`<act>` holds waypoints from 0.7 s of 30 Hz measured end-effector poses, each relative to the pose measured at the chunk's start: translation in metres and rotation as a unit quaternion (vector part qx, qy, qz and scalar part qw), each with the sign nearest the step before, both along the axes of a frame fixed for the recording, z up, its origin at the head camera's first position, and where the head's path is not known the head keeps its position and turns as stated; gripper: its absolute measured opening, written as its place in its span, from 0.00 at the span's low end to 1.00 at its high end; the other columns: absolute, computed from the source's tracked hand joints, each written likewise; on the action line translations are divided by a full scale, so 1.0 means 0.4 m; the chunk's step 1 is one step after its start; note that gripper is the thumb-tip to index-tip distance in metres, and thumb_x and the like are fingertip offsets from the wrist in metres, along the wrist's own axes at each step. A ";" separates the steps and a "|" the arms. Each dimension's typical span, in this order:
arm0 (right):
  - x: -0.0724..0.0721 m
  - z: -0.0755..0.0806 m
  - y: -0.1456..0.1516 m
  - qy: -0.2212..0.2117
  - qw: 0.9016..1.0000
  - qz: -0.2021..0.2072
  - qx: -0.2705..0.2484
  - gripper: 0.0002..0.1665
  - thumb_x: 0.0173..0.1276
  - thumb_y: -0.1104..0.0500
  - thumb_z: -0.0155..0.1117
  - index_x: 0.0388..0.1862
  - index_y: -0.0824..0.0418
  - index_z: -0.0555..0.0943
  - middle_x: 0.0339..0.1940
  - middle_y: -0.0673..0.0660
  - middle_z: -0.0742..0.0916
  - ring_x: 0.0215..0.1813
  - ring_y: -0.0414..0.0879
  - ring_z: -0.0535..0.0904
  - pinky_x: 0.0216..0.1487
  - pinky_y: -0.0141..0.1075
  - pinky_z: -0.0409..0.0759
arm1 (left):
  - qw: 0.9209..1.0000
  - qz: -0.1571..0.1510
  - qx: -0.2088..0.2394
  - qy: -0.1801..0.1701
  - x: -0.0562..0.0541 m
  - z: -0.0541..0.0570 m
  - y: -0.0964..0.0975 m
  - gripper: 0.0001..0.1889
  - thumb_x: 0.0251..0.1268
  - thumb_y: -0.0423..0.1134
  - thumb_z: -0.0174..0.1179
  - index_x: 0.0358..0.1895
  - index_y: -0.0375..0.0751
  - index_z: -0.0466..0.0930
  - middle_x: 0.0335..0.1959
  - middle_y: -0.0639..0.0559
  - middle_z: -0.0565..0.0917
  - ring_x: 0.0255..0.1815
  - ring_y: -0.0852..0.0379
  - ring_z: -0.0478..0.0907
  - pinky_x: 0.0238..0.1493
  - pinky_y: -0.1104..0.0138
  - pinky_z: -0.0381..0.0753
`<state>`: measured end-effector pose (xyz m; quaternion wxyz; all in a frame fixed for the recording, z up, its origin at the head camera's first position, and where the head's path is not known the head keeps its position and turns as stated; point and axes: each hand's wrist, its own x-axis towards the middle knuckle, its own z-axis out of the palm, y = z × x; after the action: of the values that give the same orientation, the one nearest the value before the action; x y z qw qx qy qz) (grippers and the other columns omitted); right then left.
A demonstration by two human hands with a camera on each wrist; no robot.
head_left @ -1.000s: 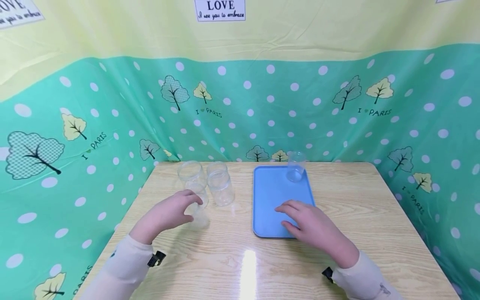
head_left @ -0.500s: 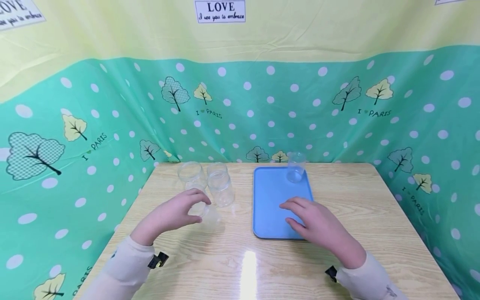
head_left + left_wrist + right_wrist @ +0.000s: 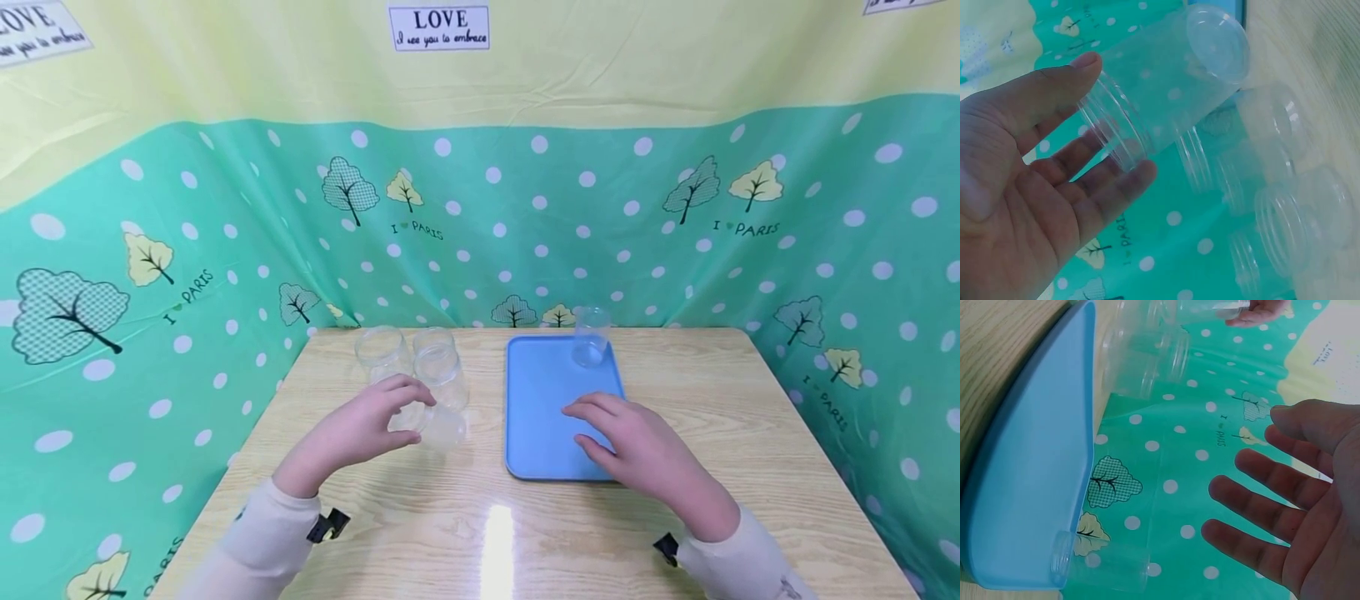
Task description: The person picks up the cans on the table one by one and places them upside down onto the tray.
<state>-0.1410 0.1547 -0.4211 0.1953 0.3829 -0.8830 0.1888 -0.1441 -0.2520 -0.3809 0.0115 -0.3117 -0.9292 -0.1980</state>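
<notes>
My left hand [image 3: 367, 425] grips a clear plastic jar [image 3: 1172, 87] by its threaded rim, thumb on one side and fingers on the other. The jar is tilted, its round base pointing right, above the table left of the blue tray [image 3: 551, 408]. Behind it stand several more clear jars, such as a wide one [image 3: 381, 350] and a narrower one [image 3: 438, 358] next to it. My right hand [image 3: 633, 442] hovers over the tray's near right part, fingers spread and holding nothing. At the tray's far right corner stands another clear jar [image 3: 592, 337].
The wood-grain table [image 3: 690, 392] runs back to a green and yellow printed cloth [image 3: 540, 208] that hangs behind and along both sides. A bright light streak [image 3: 497, 550] reflects off the tabletop near the front.
My left hand has carried the jar to the right, toward the tray, and the jar has come clear of the others. My right hand has shifted slightly right.
</notes>
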 end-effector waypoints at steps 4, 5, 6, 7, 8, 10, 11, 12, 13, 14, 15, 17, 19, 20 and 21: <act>0.003 0.004 0.004 0.002 1.000 -0.002 -0.003 0.23 0.65 0.56 0.76 0.58 0.50 0.83 0.55 0.46 0.85 0.52 0.41 0.85 0.47 0.38 0.88 | 1.000 0.000 0.020 0.000 0.002 0.001 0.013 0.24 0.58 0.37 0.76 0.58 0.46 0.81 0.59 0.56 0.79 0.62 0.53 0.78 0.56 0.59 0.85; 0.003 0.005 0.004 0.003 1.000 -0.002 -0.005 0.23 0.65 0.56 0.76 0.58 0.50 0.83 0.55 0.46 0.85 0.52 0.41 0.85 0.47 0.38 0.88 | 1.000 0.001 0.024 0.000 0.003 0.002 0.017 0.24 0.58 0.37 0.76 0.58 0.46 0.81 0.59 0.56 0.79 0.62 0.53 0.78 0.55 0.60 0.86; 0.004 0.005 0.005 0.005 1.000 -0.001 -0.007 0.23 0.64 0.56 0.76 0.58 0.50 0.83 0.55 0.46 0.85 0.52 0.41 0.85 0.47 0.38 0.88 | 1.000 0.001 0.027 0.002 0.002 0.002 0.019 0.24 0.58 0.38 0.76 0.58 0.46 0.81 0.60 0.56 0.79 0.62 0.53 0.78 0.55 0.60 0.86; 0.004 0.006 0.006 0.007 1.000 -0.001 -0.008 0.23 0.64 0.56 0.76 0.58 0.50 0.83 0.55 0.46 0.85 0.52 0.41 0.85 0.47 0.38 0.88 | 1.000 0.001 0.030 0.005 0.002 0.001 0.022 0.24 0.58 0.38 0.76 0.58 0.46 0.81 0.60 0.56 0.79 0.62 0.53 0.78 0.54 0.60 0.86; 0.004 0.006 0.007 0.010 1.000 -0.001 -0.010 0.23 0.64 0.56 0.76 0.58 0.50 0.83 0.55 0.46 0.85 0.52 0.41 0.85 0.47 0.39 0.88 | 0.999 0.002 0.034 0.005 0.002 0.001 0.024 0.24 0.59 0.38 0.76 0.58 0.46 0.81 0.60 0.56 0.79 0.62 0.54 0.78 0.54 0.61 0.86; 0.003 0.006 0.009 0.016 1.000 0.001 -0.012 0.23 0.64 0.57 0.77 0.58 0.51 0.83 0.55 0.46 0.85 0.52 0.42 0.85 0.47 0.39 0.88 | 0.999 -0.001 0.042 0.010 0.000 0.001 0.028 0.24 0.59 0.38 0.76 0.59 0.46 0.81 0.61 0.56 0.79 0.62 0.54 0.78 0.54 0.61 0.86; 0.003 0.006 0.009 0.018 1.000 0.002 -0.012 0.23 0.63 0.57 0.77 0.57 0.51 0.83 0.55 0.46 0.85 0.52 0.42 0.85 0.47 0.39 0.88 | 0.999 -0.003 0.047 0.013 0.000 0.000 0.030 0.24 0.59 0.38 0.76 0.59 0.46 0.81 0.61 0.56 0.79 0.62 0.54 0.78 0.53 0.61 0.86; 0.002 0.006 0.010 0.020 1.000 0.003 -0.013 0.23 0.63 0.57 0.77 0.57 0.51 0.83 0.55 0.46 0.85 0.52 0.41 0.85 0.47 0.39 0.88 | 0.998 -0.006 0.053 0.017 0.000 0.000 0.032 0.24 0.59 0.38 0.76 0.59 0.46 0.81 0.61 0.56 0.78 0.62 0.54 0.77 0.53 0.61 0.86; 0.002 0.006 0.010 0.021 1.000 0.003 -0.013 0.23 0.63 0.57 0.77 0.57 0.51 0.83 0.55 0.46 0.85 0.52 0.41 0.85 0.47 0.39 0.88 | 0.998 -0.009 0.060 0.021 -0.001 0.000 0.034 0.24 0.59 0.38 0.76 0.58 0.45 0.81 0.61 0.56 0.78 0.62 0.54 0.77 0.52 0.61 0.86; 0.002 0.006 0.010 0.021 1.000 0.004 -0.014 0.23 0.63 0.57 0.77 0.57 0.51 0.84 0.55 0.46 0.85 0.52 0.41 0.85 0.47 0.39 0.88 | 0.997 -0.013 0.067 0.026 0.000 -0.001 0.037 0.23 0.59 0.38 0.76 0.58 0.45 0.81 0.61 0.55 0.78 0.62 0.54 0.77 0.52 0.61 0.86; 0.003 0.006 0.011 0.022 1.000 0.004 -0.015 0.23 0.63 0.57 0.77 0.57 0.50 0.84 0.55 0.45 0.85 0.52 0.41 0.85 0.47 0.39 0.88 | 0.997 -0.016 0.073 0.031 0.000 -0.001 0.039 0.23 0.59 0.38 0.76 0.58 0.45 0.81 0.62 0.55 0.78 0.62 0.54 0.77 0.52 0.61 0.86; 0.003 0.007 0.011 0.022 1.000 0.004 -0.018 0.23 0.63 0.58 0.77 0.57 0.51 0.84 0.55 0.46 0.85 0.52 0.42 0.85 0.47 0.39 0.88 | 0.995 -0.022 0.086 0.039 0.000 -0.002 0.043 0.23 0.59 0.37 0.76 0.58 0.44 0.82 0.62 0.55 0.78 0.62 0.53 0.77 0.51 0.61 0.86; 0.004 0.009 0.012 0.024 0.999 0.004 -0.020 0.23 0.63 0.58 0.77 0.57 0.51 0.84 0.55 0.46 0.85 0.51 0.42 0.85 0.47 0.39 0.88 | 0.994 -0.026 0.098 0.047 -0.001 -0.005 0.046 0.23 0.59 0.37 0.76 0.57 0.44 0.82 0.62 0.55 0.78 0.62 0.53 0.77 0.51 0.61 0.86; 0.005 0.011 0.013 0.025 0.999 0.003 -0.021 0.23 0.63 0.58 0.77 0.57 0.51 0.84 0.55 0.46 0.85 0.51 0.42 0.85 0.46 0.39 0.88 | 0.993 -0.027 0.104 0.050 -0.001 -0.006 0.048 0.23 0.58 0.37 0.76 0.57 0.45 0.82 0.62 0.55 0.78 0.62 0.53 0.78 0.51 0.61 0.86; 0.005 0.012 0.014 0.027 0.999 0.003 -0.022 0.23 0.63 0.58 0.76 0.57 0.51 0.83 0.55 0.46 0.85 0.51 0.42 0.86 0.46 0.40 0.88 | 0.992 -0.028 0.110 0.052 -0.002 -0.009 0.049 0.23 0.58 0.37 0.77 0.57 0.45 0.82 0.63 0.55 0.78 0.62 0.53 0.78 0.52 0.61 0.86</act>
<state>-0.1389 0.1602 -0.4164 0.2269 0.3856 -0.8720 0.1984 -0.1447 -0.2324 -0.3843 0.0887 -0.3443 -0.8910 -0.2823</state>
